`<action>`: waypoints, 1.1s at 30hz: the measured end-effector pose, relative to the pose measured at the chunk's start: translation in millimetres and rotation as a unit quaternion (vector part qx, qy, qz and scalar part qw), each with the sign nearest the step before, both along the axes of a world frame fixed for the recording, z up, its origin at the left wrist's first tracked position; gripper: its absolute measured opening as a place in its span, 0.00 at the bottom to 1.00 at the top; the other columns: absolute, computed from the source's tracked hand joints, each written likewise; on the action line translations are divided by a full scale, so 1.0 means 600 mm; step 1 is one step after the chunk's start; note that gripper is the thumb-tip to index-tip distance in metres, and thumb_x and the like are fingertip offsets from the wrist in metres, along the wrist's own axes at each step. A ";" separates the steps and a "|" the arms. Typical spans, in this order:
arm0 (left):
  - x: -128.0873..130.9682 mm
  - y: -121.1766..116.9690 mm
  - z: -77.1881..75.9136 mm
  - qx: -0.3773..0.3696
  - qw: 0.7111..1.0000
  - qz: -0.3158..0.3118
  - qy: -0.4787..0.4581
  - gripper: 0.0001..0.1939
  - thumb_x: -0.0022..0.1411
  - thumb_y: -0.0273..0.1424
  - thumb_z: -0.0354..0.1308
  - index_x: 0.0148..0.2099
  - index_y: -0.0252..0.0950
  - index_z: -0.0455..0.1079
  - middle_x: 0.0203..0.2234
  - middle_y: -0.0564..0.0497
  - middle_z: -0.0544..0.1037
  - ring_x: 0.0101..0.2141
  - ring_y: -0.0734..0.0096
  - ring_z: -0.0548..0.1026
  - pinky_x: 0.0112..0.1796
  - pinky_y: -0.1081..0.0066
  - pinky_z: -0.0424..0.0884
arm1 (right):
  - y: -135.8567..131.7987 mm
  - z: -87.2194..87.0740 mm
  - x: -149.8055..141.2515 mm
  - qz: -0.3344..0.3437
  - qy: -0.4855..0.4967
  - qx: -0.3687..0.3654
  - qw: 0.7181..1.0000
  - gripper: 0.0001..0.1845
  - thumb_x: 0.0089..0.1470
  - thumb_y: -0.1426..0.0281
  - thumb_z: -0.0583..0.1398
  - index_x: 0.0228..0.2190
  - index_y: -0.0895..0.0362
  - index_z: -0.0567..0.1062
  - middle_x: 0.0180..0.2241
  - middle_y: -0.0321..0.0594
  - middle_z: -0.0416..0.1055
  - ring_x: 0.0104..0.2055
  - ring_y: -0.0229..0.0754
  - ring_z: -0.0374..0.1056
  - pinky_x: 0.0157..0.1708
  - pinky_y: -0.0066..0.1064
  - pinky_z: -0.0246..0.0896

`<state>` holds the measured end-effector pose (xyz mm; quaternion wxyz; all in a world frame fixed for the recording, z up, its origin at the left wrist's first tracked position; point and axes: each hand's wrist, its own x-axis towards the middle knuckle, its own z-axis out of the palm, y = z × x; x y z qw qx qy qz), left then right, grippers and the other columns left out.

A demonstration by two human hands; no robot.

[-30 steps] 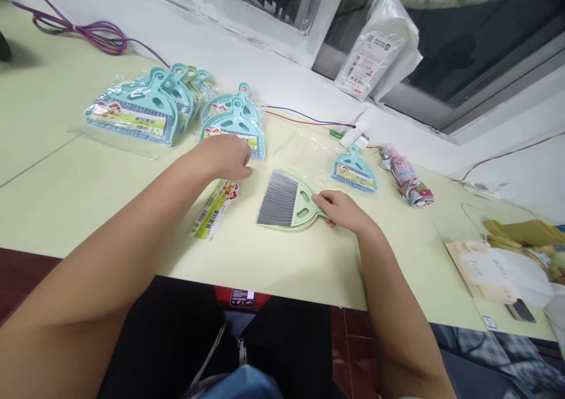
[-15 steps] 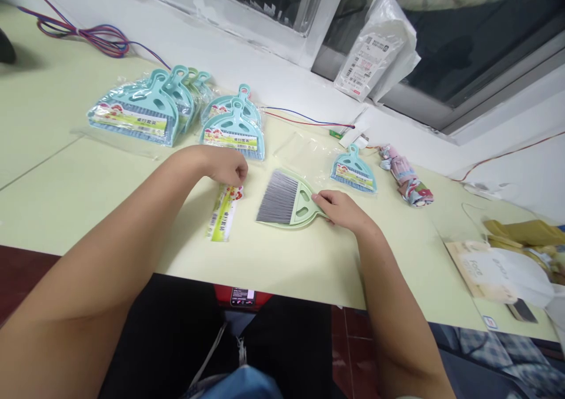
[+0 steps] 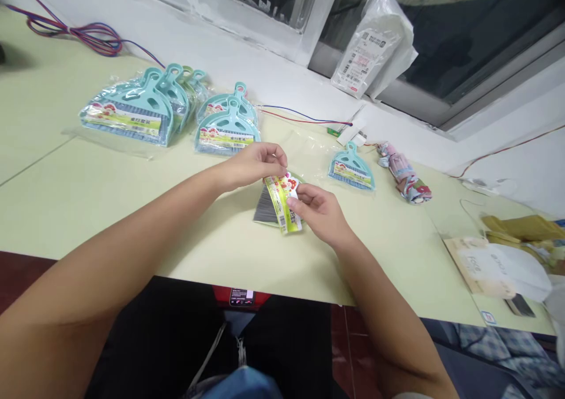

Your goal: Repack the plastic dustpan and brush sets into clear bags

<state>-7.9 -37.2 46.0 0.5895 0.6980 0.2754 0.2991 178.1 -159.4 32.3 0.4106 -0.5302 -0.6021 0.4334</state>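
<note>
A printed paper label (image 3: 285,202) with green, white and red markings is pinched between both hands above the table. My left hand (image 3: 256,163) grips its upper end. My right hand (image 3: 318,210) holds its right side, fingers curled. Beneath them lies a pale green mini brush (image 3: 266,206) with grey bristles, mostly hidden by the label and my right hand.
Packaged teal dustpan sets lie in a pile (image 3: 132,107) at the back left, a second stack (image 3: 227,125) beside it, and a single one (image 3: 352,168) right. An empty clear bag (image 3: 304,146), a folded patterned umbrella (image 3: 404,172), wires (image 3: 79,33) and paper bags (image 3: 494,266) surround them.
My left hand picked the label up from the table and carried it right over the brush. My right hand let go of the brush handle and took hold of the label.
</note>
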 end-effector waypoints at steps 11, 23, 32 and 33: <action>0.007 -0.013 -0.010 -0.194 0.975 -0.067 -0.090 0.12 0.51 0.28 0.71 0.35 0.36 0.71 0.22 0.57 0.69 0.25 0.77 0.69 0.29 0.72 0.64 | 0.011 -0.002 0.028 0.002 -0.041 -0.049 0.998 0.26 0.53 0.44 0.65 0.27 0.56 0.76 0.27 0.37 0.73 0.29 0.38 0.65 0.29 0.30 0.60; 0.012 -0.013 -0.027 -0.234 0.963 -0.115 -0.069 0.12 0.53 0.32 0.72 0.38 0.36 0.74 0.26 0.53 0.72 0.26 0.76 0.71 0.25 0.76 0.67 | 0.002 0.012 0.033 0.033 -0.054 -0.015 0.998 0.24 0.55 0.48 0.66 0.26 0.57 0.78 0.24 0.36 0.69 0.27 0.37 0.61 0.27 0.29 0.56; 0.016 -0.001 -0.035 -0.164 0.978 -0.052 -0.122 0.13 0.60 0.39 0.66 0.40 0.35 0.73 0.32 0.48 0.78 0.25 0.76 0.69 0.23 0.75 0.62 | 0.002 0.013 0.037 0.021 -0.052 -0.018 0.998 0.24 0.54 0.50 0.67 0.22 0.57 0.75 0.22 0.34 0.65 0.26 0.36 0.57 0.26 0.30 0.51; 0.015 -0.001 -0.036 -0.108 0.985 -0.034 -0.129 0.14 0.62 0.41 0.64 0.41 0.36 0.73 0.35 0.46 0.79 0.27 0.74 0.71 0.25 0.74 0.64 | 0.003 0.013 0.037 0.013 -0.049 -0.021 0.998 0.24 0.54 0.50 0.67 0.22 0.57 0.74 0.22 0.34 0.64 0.26 0.36 0.56 0.26 0.30 0.51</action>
